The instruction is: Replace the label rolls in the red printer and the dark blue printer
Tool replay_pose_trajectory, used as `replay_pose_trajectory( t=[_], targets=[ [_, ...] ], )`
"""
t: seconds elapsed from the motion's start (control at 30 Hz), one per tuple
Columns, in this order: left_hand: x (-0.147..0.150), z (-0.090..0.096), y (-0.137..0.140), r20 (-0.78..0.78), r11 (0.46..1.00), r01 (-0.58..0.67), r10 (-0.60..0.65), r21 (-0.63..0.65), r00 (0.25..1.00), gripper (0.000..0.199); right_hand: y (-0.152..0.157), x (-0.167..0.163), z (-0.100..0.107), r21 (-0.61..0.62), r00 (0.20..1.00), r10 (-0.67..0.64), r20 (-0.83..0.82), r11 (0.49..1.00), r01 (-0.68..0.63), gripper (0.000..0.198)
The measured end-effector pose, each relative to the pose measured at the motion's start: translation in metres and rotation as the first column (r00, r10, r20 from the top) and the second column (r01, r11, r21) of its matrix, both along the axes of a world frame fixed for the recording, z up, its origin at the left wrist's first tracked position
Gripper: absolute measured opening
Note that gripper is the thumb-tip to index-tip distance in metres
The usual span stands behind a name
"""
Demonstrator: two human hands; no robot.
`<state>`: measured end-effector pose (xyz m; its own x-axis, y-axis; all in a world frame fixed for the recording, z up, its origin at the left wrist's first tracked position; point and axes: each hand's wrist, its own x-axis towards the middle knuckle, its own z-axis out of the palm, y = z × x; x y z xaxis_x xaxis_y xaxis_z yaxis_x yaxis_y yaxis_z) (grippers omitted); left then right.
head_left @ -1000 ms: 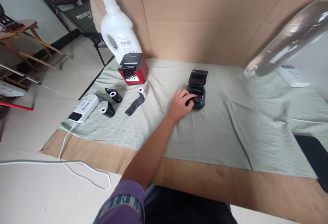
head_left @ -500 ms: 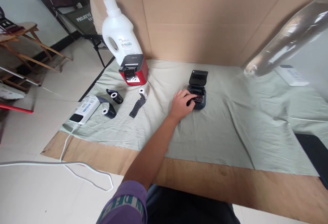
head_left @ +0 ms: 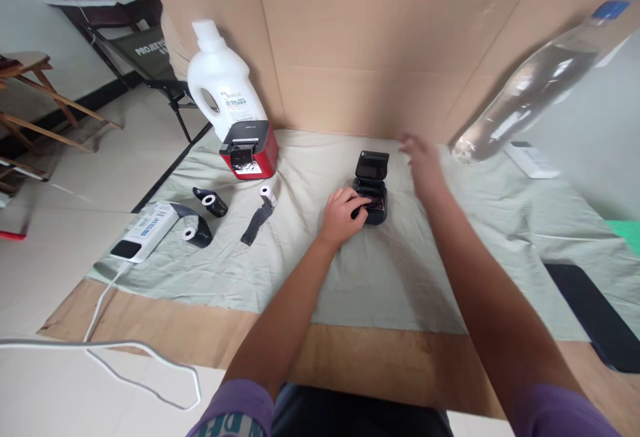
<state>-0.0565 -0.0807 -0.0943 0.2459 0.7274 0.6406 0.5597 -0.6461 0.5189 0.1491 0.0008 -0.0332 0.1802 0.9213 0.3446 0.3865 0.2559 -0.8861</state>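
Note:
A small black portable printer stands on the grey-green cloth with its lid flipped up. My left hand holds the printer from its left side, fingers reaching over the open bay. What lies inside the bay is dark and hard to make out. Blurred by motion, my right hand hangs in the air to the right of the lid, its fingers stretched out and nothing visible in them. To the left lies a small white roll with a dark strip trailing from it.
Two dark rolls lie left, beside a white corded device. Behind are a red-and-black printer and a white jug. A clear bottle leans on the cardboard; a black phone lies right.
My right hand and forearm have come into view from the lower right, reaching past the printer. My left hand stays on the printer. The camera view has shifted slightly.

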Motion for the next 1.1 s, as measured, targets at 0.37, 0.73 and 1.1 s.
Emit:
replay_pose_trajectory(
  t=[0.37, 0.73, 1.1],
  targets=[
    [-0.006, 0.001, 0.004, 0.127, 0.997, 0.023, -0.014, -0.067, 0.992, 0.038, -0.033, -0.024, -0.041, -0.125, 0.982, 0.182, -0.053, 0.974, -0.187, 0.030],
    [-0.002, 0.005, 0.007, 0.055, 0.976, 0.023, -0.011, -0.216, 0.998, 0.066, -0.044, -0.014, -0.054, -0.233, 0.959, 0.220, -0.180, 0.937, -0.259, 0.064],
    [-0.006, -0.004, 0.005, 0.022, 0.875, -0.038, 0.056, -0.482, 0.998, 0.050, -0.120, -0.056, -0.068, -0.145, 0.988, -0.082, 0.131, 0.984, 0.101, 0.079]
  ],
)
